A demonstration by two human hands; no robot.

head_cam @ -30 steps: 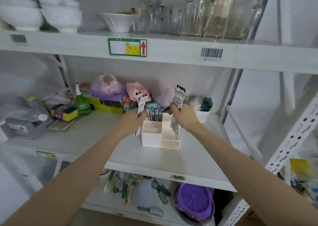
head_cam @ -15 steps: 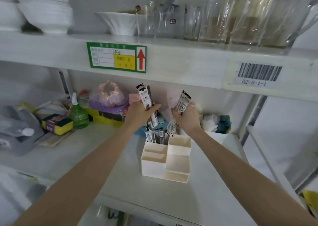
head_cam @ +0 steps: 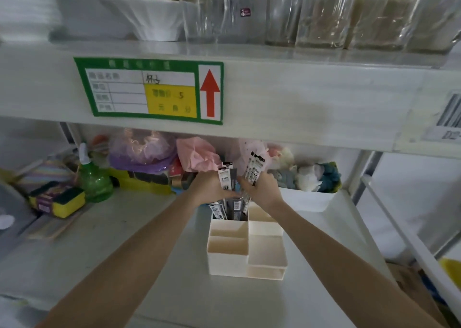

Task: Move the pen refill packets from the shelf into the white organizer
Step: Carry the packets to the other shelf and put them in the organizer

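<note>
The white organizer point(head_cam: 245, 260) stands on the middle shelf, its several compartments stepped down toward me. Dark pen refill packets point(head_cam: 230, 209) stand upright in its back left compartment. My left hand point(head_cam: 208, 188) grips a black-and-white refill packet point(head_cam: 225, 178) just above that compartment. My right hand point(head_cam: 260, 188) holds another refill packet point(head_cam: 254, 169), tilted right, its lower end at the same compartment. The two hands nearly touch over the organizer's back edge.
The upper shelf edge with a green label point(head_cam: 149, 90) hangs close above my hands. A green spray bottle point(head_cam: 93, 178), sponges point(head_cam: 58, 200), bagged items point(head_cam: 142, 150) and a white bin point(head_cam: 306, 199) of cloths crowd the back. Glasses and bowls stand overhead.
The camera has come closer to the shelf. Both hands have dropped from above the organizer to its back left compartment, each still holding its packet, and have drawn together.
</note>
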